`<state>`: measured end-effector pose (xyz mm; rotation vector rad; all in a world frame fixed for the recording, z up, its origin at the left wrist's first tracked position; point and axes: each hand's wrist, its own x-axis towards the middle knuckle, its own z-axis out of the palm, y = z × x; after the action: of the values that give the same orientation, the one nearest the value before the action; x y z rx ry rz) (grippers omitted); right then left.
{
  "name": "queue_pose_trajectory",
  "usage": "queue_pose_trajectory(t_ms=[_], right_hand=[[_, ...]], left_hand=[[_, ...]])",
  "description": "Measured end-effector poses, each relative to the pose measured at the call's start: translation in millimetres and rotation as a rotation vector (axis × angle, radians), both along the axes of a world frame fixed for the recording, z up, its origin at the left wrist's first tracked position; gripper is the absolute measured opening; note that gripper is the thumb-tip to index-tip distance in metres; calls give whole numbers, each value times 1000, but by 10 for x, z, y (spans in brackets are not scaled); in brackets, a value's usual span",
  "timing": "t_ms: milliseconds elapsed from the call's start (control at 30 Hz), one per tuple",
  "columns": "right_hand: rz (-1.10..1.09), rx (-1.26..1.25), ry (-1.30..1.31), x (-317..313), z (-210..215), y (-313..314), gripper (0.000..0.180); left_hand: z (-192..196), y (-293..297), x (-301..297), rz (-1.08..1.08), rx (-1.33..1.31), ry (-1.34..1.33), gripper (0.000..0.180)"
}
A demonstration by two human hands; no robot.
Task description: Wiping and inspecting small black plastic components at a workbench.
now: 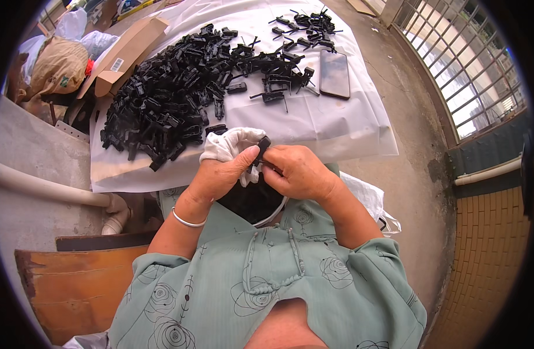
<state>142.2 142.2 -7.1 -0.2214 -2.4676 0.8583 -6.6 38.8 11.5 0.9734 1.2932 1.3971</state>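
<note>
My left hand is closed on a small black plastic part, its thumb pressed along the side. White cloth, perhaps a glove, covers the fingers of that hand. Right up against the part, my right hand is curled with thumb and fingertips pinched together. A thin dark bit shows at its fingertips, too small to name. Beneath both hands, a black opening with a pale rim sits at my lap, mostly hidden. Beyond them lies a big heap of similar black plastic parts on the table.
White sheeting covers the table. A smaller group of black parts lies at the far right, near a dark phone. An open cardboard box and bags stand at left. A barred window is at right.
</note>
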Motion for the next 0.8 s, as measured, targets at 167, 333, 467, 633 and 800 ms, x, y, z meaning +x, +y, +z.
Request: queue_pose_trajectory(t_ms=[167, 333, 467, 633, 800], right_hand=[[-29, -124, 58, 40, 43, -97, 17], [-336, -188, 318, -138, -52, -128, 19], [-208, -544, 226, -132, -25, -29, 17], [-63, -382, 167, -72, -80, 27, 21], [-97, -405, 21, -63, -49, 14, 24]], left_hand=[[-191, 13, -20, 112, 122, 158, 26], [-181, 0, 115, 90, 116, 8, 28], [-153, -21, 134, -1, 171, -33, 30], [-148, 6, 143, 129, 112, 228, 32], [-153, 13, 125, 120, 118, 220, 32]])
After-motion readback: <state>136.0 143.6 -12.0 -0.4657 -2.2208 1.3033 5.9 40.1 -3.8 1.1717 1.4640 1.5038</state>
